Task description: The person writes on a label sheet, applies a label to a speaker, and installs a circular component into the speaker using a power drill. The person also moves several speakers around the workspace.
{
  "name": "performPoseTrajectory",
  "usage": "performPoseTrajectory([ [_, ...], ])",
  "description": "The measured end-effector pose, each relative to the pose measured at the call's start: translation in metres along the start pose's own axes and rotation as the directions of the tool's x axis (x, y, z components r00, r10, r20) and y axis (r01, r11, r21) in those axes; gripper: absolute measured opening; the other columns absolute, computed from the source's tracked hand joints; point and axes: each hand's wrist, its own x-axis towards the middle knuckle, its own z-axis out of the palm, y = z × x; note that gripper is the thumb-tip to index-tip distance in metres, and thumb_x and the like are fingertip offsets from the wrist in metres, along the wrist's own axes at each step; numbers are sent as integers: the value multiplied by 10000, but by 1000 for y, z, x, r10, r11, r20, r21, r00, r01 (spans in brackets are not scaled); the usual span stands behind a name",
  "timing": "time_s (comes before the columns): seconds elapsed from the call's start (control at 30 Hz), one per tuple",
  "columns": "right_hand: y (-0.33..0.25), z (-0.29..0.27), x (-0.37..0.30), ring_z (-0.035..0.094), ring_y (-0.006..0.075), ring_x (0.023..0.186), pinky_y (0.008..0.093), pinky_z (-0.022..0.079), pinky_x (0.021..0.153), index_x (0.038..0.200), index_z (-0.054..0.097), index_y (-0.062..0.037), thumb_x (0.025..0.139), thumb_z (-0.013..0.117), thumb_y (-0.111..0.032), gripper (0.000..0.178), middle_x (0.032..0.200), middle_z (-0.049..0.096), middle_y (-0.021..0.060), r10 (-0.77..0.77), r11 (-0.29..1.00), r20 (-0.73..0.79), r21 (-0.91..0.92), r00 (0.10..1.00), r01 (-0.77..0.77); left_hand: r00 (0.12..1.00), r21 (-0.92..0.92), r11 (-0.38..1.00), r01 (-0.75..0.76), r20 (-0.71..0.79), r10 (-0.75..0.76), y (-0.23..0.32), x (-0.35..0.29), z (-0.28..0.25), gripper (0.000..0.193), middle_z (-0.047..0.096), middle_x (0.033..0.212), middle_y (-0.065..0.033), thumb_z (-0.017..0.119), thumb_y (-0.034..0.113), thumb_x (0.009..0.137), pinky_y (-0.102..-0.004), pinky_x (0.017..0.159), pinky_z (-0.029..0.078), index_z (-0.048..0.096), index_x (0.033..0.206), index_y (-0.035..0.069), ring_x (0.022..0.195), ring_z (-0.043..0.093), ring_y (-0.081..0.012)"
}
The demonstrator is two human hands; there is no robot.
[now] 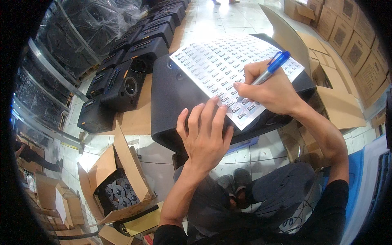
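A white sheet of printed labels (220, 61) lies across the top of a black speaker cabinet (167, 118) in front of my knees. My right hand (271, 87) is closed around a pen (274, 67) with a blue cap end and a grey barrel. The pen slants over the right part of the sheet; its tip is hidden behind my fingers. My left hand (206, 136) rests with fingers spread on the cabinet, fingertips at the near left edge of the sheet, holding nothing.
Rows of black speakers (130, 85) stand on cardboard at the left. An open carton (118, 196) of round grey parts sits at lower left. Flattened and open cardboard (343, 102) lies at the right, near stacked boxes (359, 49). A blue-white panel (365, 179) is beside my right arm.
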Motion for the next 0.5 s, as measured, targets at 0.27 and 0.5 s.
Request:
performPoseTrajectory([
  [0.27, -6, -2, 0, 494, 88, 512, 287, 375, 489, 624, 568, 26, 811, 697, -145, 284, 536, 530, 46, 78, 996, -9, 36, 997, -77, 1000, 2, 1000, -4, 6, 4, -1, 0, -1, 572, 597, 1306, -72, 790, 183, 693, -485, 1105, 266, 567, 1214, 109, 1201, 489, -271],
  [0.5, -5, -2, 1, 470, 45, 475, 236, 339, 459, 595, 567, -39, 862, 698, -160, 321, 510, 561, 11, 70, 997, -38, 36, 997, -68, 1000, -4, 1000, -6, 0, 6, -1, 0, 0, 559, 589, 1323, -78, 780, 197, 704, -484, 1102, 264, 573, 1215, 105, 1198, 489, -274],
])
